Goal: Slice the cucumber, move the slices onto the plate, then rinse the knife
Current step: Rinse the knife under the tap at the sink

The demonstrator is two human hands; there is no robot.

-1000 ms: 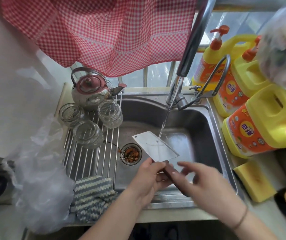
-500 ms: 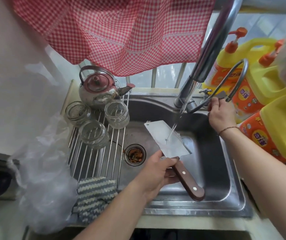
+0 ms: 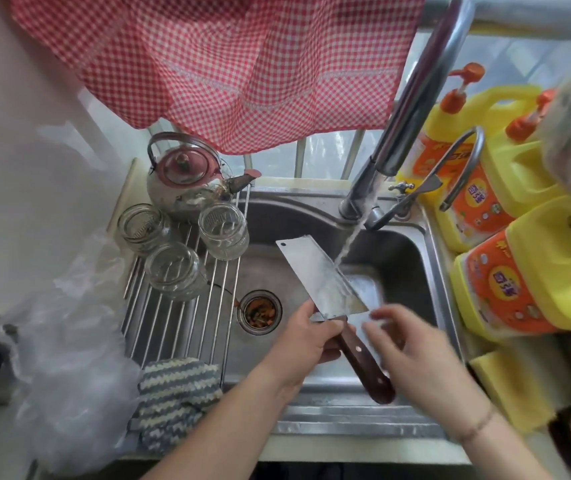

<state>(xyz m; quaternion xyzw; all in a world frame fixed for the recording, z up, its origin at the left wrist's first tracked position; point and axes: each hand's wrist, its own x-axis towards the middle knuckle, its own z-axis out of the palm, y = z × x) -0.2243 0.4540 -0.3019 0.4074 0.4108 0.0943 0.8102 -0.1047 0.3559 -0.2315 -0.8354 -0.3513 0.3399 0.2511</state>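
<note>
Hands over sink [image 3: 426, 271]: left hand [image 3: 306, 344] clamped on knife [image 3: 325, 282] at the handle top; right hand [image 3: 412, 351] spread, blurred, just beside. Water stream [image 3: 346, 244] hits blade beyond fingertips. Rinse under way; cucumber, plate out of view.

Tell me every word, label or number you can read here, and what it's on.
Yellow plastic detergent jugs with orange labels: round logo with characters, too blurred to read.
Steel cleaver with a brown wooden handle: no marking visible.
Nothing else carries text.
</note>
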